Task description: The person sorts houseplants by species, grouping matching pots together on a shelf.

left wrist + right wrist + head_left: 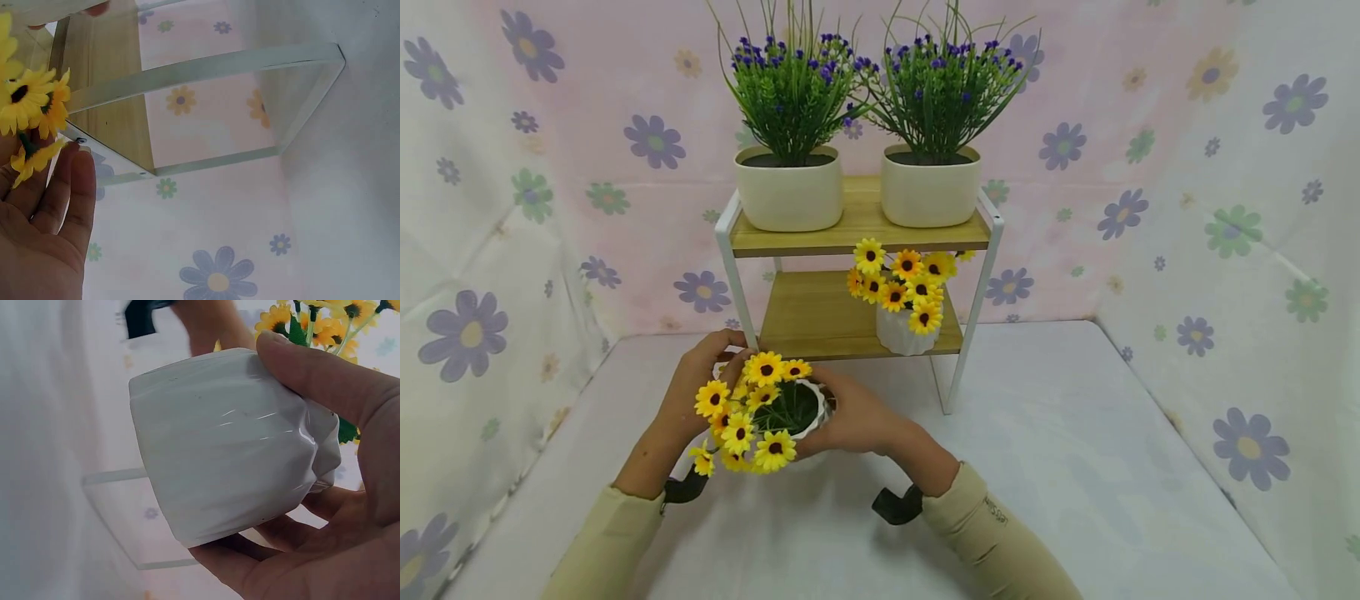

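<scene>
My right hand [861, 417] grips a white fluted flowerpot [219, 444], thumb on one side and fingers on the other. Yellow artificial daisies [737, 433] lean out of this pot to the left, just in front of a two-tier wooden shelf [808, 312]. My left hand [688, 392] is behind the daisies, by the shelf's left front leg. In the left wrist view, its fairly straight fingers [78, 200] reach the white metal frame [206, 69] near a small screw. Part of the left hand is hidden by blossoms.
Two cream pots [790, 192] of purple-flowered greenery stand on the top tier. A second white pot [906, 332] with yellow daisies sits at the right of the lower tier. White cloth [1075, 467] covers the table; flowered curtains [1247, 275] enclose it on three sides.
</scene>
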Action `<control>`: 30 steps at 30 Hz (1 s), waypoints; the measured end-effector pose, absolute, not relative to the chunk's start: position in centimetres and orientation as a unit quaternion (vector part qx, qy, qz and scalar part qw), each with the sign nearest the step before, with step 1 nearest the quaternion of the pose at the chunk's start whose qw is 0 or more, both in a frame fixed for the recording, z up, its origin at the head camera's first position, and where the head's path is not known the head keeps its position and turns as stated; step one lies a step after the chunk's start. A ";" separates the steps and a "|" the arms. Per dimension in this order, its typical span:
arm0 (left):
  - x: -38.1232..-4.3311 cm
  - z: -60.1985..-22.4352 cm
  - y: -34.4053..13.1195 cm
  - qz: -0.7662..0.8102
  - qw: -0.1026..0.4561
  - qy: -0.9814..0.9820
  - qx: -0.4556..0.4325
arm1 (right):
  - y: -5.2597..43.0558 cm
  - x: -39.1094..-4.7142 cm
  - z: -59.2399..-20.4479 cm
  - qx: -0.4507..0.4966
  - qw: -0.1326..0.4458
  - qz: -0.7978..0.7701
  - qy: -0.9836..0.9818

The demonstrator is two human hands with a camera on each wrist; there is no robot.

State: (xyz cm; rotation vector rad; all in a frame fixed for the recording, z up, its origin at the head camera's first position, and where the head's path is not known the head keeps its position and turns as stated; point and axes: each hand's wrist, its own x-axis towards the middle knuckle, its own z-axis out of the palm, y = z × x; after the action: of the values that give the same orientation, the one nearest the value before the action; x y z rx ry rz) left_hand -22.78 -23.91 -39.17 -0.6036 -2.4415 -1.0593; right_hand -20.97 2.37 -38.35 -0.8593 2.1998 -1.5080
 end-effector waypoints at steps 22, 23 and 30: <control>-23.0 -39.8 -24.4 -0.381 0.245 -0.860 -0.237 | 5.1 -22.1 -35.2 -0.320 0.115 -0.616 0.710; -23.0 -39.9 -24.4 -0.381 0.243 -0.861 -0.234 | 5.1 -22.2 -35.1 -0.319 0.109 -0.615 0.713; -22.8 -39.9 -24.3 -0.388 0.219 -0.875 -0.187 | 4.7 -22.8 -34.5 -0.296 0.061 -0.597 0.743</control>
State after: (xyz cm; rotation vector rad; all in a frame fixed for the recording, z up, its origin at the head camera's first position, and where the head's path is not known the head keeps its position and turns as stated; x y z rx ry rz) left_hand -22.78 -24.31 -39.86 -0.5173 -2.4226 -1.0741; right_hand -22.79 4.70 -34.49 -0.8965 2.2481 -1.8042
